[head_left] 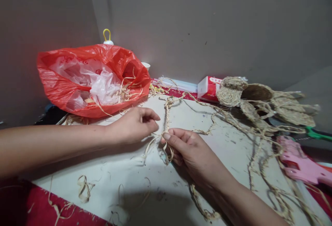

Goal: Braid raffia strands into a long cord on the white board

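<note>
A braided straw cord [167, 117] runs down the white board toward my hands, with loose strands [149, 146] fanning out at its lower end. My right hand [188, 146] pinches that end between thumb and fingers. Left of the braid is my left hand [133, 124], its fingers curved and a small gap between index finger and thumb; nothing shows between them. Its lower fingers are partly hidden. A short braided piece [201, 203] lies below my right forearm.
A red plastic bag [64, 105] with white plastic and straw scraps stands at the back left. Woven straw pieces [230, 94] sit beside a red-and-white tissue pack [209, 88]. To the right are a pink glue gun [298, 163] and long braids [251, 165]. Straw scraps [84, 188] lie in front.
</note>
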Available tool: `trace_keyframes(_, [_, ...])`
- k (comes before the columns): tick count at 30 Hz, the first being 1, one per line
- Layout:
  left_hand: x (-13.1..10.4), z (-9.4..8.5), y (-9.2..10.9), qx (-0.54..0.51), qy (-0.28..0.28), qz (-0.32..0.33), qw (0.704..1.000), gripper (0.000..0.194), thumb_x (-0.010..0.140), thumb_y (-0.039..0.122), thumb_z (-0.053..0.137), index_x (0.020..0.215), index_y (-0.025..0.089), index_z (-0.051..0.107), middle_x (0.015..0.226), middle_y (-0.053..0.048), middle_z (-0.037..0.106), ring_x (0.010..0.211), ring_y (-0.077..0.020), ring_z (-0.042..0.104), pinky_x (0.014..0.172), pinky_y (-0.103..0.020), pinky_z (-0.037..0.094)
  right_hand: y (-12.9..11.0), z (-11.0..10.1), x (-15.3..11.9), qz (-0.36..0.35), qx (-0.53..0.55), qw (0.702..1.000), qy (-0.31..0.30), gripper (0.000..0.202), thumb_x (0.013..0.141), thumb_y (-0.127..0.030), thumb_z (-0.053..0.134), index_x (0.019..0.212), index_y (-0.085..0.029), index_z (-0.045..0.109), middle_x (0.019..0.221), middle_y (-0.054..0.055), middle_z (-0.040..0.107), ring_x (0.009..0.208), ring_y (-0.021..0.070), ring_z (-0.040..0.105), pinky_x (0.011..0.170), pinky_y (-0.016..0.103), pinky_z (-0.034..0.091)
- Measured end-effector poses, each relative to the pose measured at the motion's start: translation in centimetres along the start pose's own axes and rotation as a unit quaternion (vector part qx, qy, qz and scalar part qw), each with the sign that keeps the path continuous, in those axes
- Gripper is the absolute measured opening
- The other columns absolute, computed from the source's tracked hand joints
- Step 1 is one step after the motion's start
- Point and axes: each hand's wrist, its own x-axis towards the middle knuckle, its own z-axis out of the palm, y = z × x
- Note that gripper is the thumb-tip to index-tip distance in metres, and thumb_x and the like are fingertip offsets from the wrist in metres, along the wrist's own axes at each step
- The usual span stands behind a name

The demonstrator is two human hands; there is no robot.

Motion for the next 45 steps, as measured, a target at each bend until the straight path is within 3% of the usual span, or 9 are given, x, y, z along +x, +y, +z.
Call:
trace_keyframes(4, [0.7,0.8,-0.6,-0.18,-0.166,-0.106,0.964,0.008,0.076,0.018,0.052,0.076,0.012,0.058,0.066,0.0,0.06,0.057,-0.0089,0.056,0.061,-0.022,0.043,-0.4,-0.1,0.1,-0.003,-0.03,0.999,-0.036,0.035,0.079,-0.049,0.064,0.064,-0.018,0.057,0.042,-0.009,0.033,0.038,0.0062,0.017,0.038,0.022,0.009])
trace_keyframes(7, [0.7,1.1,-0.6,-0.198,-0.214,-0.138,0.947,0.008,0.072,0.017,0.049,0.067,0.013,0.054,0.058,0.001,0.056,0.041,-0.0061,0.046,0.044,-0.019,0.033,-0.5,-0.3,0.1,-0.004,-0.038,0.998,-0.058,0.038,0.08,-0.052,0.063,0.064,-0.018,0.056,0.045,-0.008,0.035,0.039,0.0062,0.016,0.038,0.023,0.01])
trace_keyframes(11, [0.4,1.0,-1.0,-0.136,-0.197,-0.11,0.965,0.012,0.072,0.021,0.047,0.062,0.016,0.051,0.045,0.008,0.035,0.036,-0.005,0.022,0.037,-0.021,0.016,-0.4,-0.7,0.1,0.024,-0.054,0.996,-0.069,0.036,0.081,-0.05,0.064,0.068,-0.018,0.053,0.044,-0.011,0.03,0.039,0.0058,0.016,0.039,0.022,0.01])
trace_keyframes(18, [0.7,1.3,-2.1,-0.043,-0.159,0.001,0.986,0.019,0.073,0.017,0.044,0.062,0.013,0.059,0.063,0.001,0.058,0.059,-0.0084,0.047,0.058,-0.019,0.037,-0.9,-1.4,0.0,0.046,-0.114,0.985,-0.121,0.032,0.085,-0.047,0.059,0.076,-0.017,0.055,0.054,-0.009,0.036,0.041,0.0053,0.023,0.039,0.02,0.016])
trace_keyframes(21, [1.0,1.1,-2.3,-0.05,-0.165,0.001,0.985,0.018,0.071,0.016,0.044,0.058,0.014,0.056,0.059,0.002,0.056,0.056,-0.0082,0.045,0.057,-0.019,0.035,-0.9,-1.7,0.1,0.043,-0.153,0.98,-0.122,0.031,0.087,-0.046,0.055,0.079,-0.017,0.056,0.055,-0.008,0.036,0.043,0.0061,0.024,0.041,0.021,0.017])
trace_keyframes(26, [1.2,0.9,-2.4,-0.106,-0.212,-0.058,0.97,0.02,0.076,0.025,0.048,0.059,0.017,0.053,0.039,0.008,0.032,0.036,-0.0061,0.023,0.041,-0.021,0.019,-1.0,-1.7,0.1,0.011,-0.219,0.97,-0.109,0.027,0.09,-0.041,0.051,0.078,-0.017,0.056,0.058,-0.006,0.037,0.049,0.0087,0.028,0.044,0.021,0.021])
trace_keyframes(31, [1.0,1.0,-2.2,-0.128,-0.215,-0.095,0.963,0.017,0.077,0.025,0.053,0.062,0.017,0.052,0.038,0.01,0.031,0.034,-0.0048,0.019,0.039,-0.022,0.011,-1.2,-1.4,-0.1,-0.004,-0.284,0.956,-0.076,0.027,0.088,-0.036,0.048,0.067,-0.019,0.047,0.058,-0.005,0.036,0.051,0.0099,0.028,0.044,0.021,0.024])
trace_keyframes(39, [0.7,1.5,-2.9,-0.1,-0.191,-0.017,0.976,0.023,0.078,0.023,0.051,0.058,0.016,0.044,0.049,0.008,0.035,0.046,-0.0048,0.025,0.046,-0.021,0.019,-2.1,-2.0,-0.7,-0.047,-0.372,0.925,-0.057,0.029,0.087,-0.03,0.047,0.06,-0.02,0.047,0.054,-0.002,0.044,0.049,0.0117,0.037,0.044,0.023,0.027])
trace_keyframes(45, [0.5,1.8,-3.3,-0.134,-0.182,-0.013,0.974,0.024,0.078,0.025,0.052,0.058,0.017,0.043,0.048,0.008,0.033,0.045,-0.0047,0.024,0.044,-0.021,0.017,-1.5,-0.8,-1.2,-0.047,-0.329,0.943,-0.019,0.033,0.088,-0.036,0.046,0.058,-0.021,0.043,0.05,-0.004,0.037,0.046,0.0111,0.033,0.044,0.024,0.025])
